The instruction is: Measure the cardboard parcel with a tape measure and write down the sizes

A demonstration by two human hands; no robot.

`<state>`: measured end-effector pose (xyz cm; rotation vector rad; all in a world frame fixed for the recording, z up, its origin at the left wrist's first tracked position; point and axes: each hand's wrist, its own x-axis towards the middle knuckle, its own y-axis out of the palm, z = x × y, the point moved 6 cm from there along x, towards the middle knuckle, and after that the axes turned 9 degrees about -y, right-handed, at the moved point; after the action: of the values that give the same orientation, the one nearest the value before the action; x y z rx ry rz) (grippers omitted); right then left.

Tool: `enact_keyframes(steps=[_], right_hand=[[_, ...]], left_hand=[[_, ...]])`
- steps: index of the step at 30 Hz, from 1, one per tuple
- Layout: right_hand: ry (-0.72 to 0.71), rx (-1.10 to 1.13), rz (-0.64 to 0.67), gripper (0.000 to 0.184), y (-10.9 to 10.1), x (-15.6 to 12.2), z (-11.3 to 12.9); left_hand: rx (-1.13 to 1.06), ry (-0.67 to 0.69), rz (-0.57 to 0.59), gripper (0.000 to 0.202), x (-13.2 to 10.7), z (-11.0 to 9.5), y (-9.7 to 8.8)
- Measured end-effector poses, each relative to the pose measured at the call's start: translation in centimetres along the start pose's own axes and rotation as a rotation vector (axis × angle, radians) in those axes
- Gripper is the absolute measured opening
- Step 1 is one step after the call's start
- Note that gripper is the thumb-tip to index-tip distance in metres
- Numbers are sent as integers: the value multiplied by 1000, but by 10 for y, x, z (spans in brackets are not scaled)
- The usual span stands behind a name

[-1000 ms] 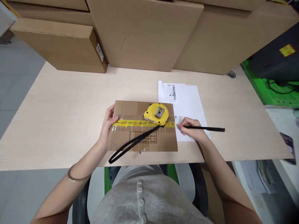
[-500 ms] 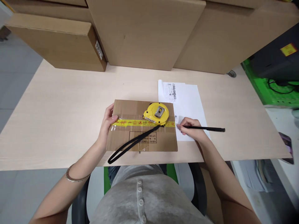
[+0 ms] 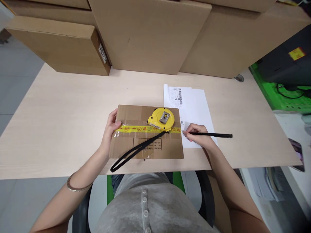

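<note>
Right hand is gripping a pen over the paper while left hand, grasping the carton, should be bracing it firmly.

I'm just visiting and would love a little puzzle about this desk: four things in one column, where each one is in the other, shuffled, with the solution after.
Things:
1. Yellow tape measure
2. Black pen
3. Small carton
4. Bracelet

Places:
A. Worn around the left arm
B. Held in the right hand
C. Lying on top of a cardboard box
D. Gripped at one edge by the left hand

Right pairs:
1-C
2-B
3-D
4-A
</note>
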<state>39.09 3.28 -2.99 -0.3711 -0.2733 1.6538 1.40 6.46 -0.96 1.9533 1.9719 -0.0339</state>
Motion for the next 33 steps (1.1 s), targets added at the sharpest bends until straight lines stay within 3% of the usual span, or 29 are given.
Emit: enact_keyframes(steps=[9, 26, 33], right_hand=[[-8, -2, 3, 31, 0, 1, -3], [-9, 0, -1, 35, 1, 0, -2], [-2, -16, 8, 38, 1, 0, -4]], left_hand=[[19, -5, 4, 55, 1, 0, 0], [17, 27, 10, 50, 3, 1, -3], [14, -4, -11, 59, 5, 3, -4]])
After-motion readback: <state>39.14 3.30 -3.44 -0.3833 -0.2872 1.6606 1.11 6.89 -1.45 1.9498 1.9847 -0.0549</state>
